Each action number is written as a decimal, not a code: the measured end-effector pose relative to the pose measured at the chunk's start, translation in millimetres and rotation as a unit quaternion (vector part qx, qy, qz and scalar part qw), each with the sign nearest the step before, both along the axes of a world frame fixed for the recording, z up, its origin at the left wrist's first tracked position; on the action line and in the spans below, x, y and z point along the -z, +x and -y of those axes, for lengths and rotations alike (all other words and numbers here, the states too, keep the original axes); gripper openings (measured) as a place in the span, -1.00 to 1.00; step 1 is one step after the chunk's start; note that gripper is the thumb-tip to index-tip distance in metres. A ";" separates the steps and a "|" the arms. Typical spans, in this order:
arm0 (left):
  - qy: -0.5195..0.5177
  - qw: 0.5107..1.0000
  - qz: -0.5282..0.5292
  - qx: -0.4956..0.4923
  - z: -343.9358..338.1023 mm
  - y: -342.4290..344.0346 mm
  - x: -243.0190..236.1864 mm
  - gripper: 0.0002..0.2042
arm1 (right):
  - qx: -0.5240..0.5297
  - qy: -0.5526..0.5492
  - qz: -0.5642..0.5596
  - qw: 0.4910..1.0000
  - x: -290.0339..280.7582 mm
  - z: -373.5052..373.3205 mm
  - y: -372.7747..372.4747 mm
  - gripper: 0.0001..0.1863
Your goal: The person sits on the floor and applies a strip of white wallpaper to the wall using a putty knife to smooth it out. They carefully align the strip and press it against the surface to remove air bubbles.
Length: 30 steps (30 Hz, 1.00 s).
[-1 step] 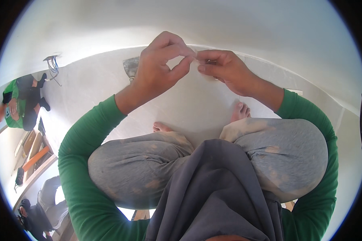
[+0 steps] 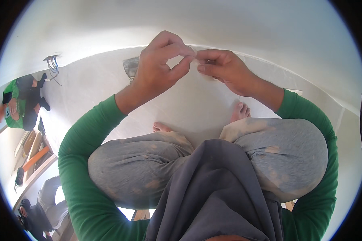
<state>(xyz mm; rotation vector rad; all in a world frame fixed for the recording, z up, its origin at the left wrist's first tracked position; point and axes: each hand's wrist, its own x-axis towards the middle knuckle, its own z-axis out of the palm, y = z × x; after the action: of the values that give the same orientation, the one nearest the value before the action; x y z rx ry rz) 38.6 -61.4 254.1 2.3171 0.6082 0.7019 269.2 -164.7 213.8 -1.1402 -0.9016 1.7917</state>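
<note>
In front of me, close to where the floor meets the white wall, my left hand and my right hand come together at the fingertips. Each one is closed in a pinch. A tiny pale bit shows where the fingertips meet, too small to name. On the floor beside my left wrist lies a putty knife with a wide, stained metal blade. Its handle is mostly hidden behind my left wrist.
A white wall curves across the far side. Loose wires stick out of a wall opening at left. Two other people, one in green and one in dark clothes, are at the left edge, near boards.
</note>
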 end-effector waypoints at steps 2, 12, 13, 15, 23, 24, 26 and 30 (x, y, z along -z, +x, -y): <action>-0.032 0.999 0.002 -0.016 4.6 2.9 -5.9 -0.73 | -0.003 0.003 -0.011 1.000 -4.0 -1.1 0.3 -0.54; -0.104 0.994 -0.017 0.022 -0.1 -2.3 4.4 -0.67 | -0.011 0.012 0.000 1.000 -6.5 -4.2 1.3 -0.69; -0.106 0.994 -0.011 0.024 1.4 -1.5 1.9 -0.67 | -0.005 0.010 0.001 1.000 -7.2 -4.2 0.9 -0.76; -0.112 0.993 -0.001 0.029 5.9 1.0 -5.2 -0.68 | -0.018 0.023 0.003 1.000 -4.6 -5.1 2.5 -0.63; -0.181 0.983 -0.005 0.007 5.0 3.2 -3.9 -0.70 | 0.002 0.009 -0.027 1.000 -3.0 -4.5 2.0 -0.48; -0.228 0.974 0.010 -0.014 6.8 3.8 -2.8 -0.71 | 0.001 0.011 -0.023 1.000 -4.3 -4.5 2.0 -0.46; -0.211 0.977 -0.011 -0.004 3.5 1.1 -3.4 -0.69 | -0.003 0.020 -0.026 0.999 -3.6 -4.4 2.9 -0.42; -0.226 0.974 0.015 -0.012 3.5 0.7 2.1 -0.69 | -0.010 0.025 -0.043 0.999 1.1 -6.6 7.8 -0.38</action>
<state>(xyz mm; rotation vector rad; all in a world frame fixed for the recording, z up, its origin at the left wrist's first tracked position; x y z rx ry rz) 39.4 -65.0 252.0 1.8762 0.7026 0.5414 277.0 -158.1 212.8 -1.0189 -0.9045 1.8107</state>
